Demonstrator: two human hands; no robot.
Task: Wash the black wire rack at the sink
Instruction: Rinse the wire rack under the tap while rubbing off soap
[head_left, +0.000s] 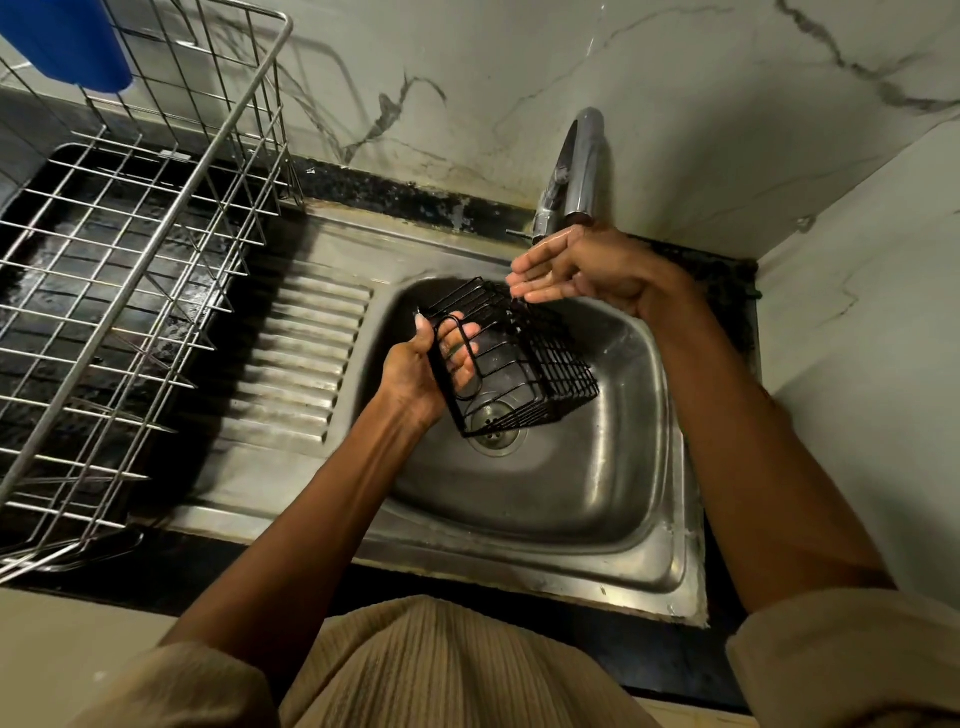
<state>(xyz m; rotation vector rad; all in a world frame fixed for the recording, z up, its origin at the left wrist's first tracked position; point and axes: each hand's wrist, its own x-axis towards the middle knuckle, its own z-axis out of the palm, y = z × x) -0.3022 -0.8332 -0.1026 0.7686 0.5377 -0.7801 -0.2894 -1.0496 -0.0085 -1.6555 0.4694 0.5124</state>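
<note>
black wire rack (511, 358) is up over the sink (639, 467) bowl, tilted, one end pointing down toward the drain (493, 431), not resting on the bottom as far as i can tell. my left hand (428, 366) has it: fingers curled round the looped wire at the near end, thumb on top. my right hand (576, 270) is flat and relaxed, fingers straight and together, holding nothing, sitting just under the tap (579, 166) spout and just above the far top edge of the rack, maybe brushing it, can't tell

progress: looks early to mid. rack is in position at the sink and both hands look wet and shiny, so i'd guess water has been involved, but i can't make out a stream from the tap here, too blurred to call. no soap, sponge or suds visible anywhere, so no sign of scrubbing. rack wires look plain black, can't judge clean vs dirty at this size

left to do, my read: get water over all faces of the rack, rub the wires down, turn it to reach the bottom grid, rinse, shake off, then park it. steel dish rack (135, 270) on the counter to the left is the obvious drop spot, with something blue (67, 41) at its far corner

risk: one-hand grip on a thin wet loop, could slip when i rotate it
</note>
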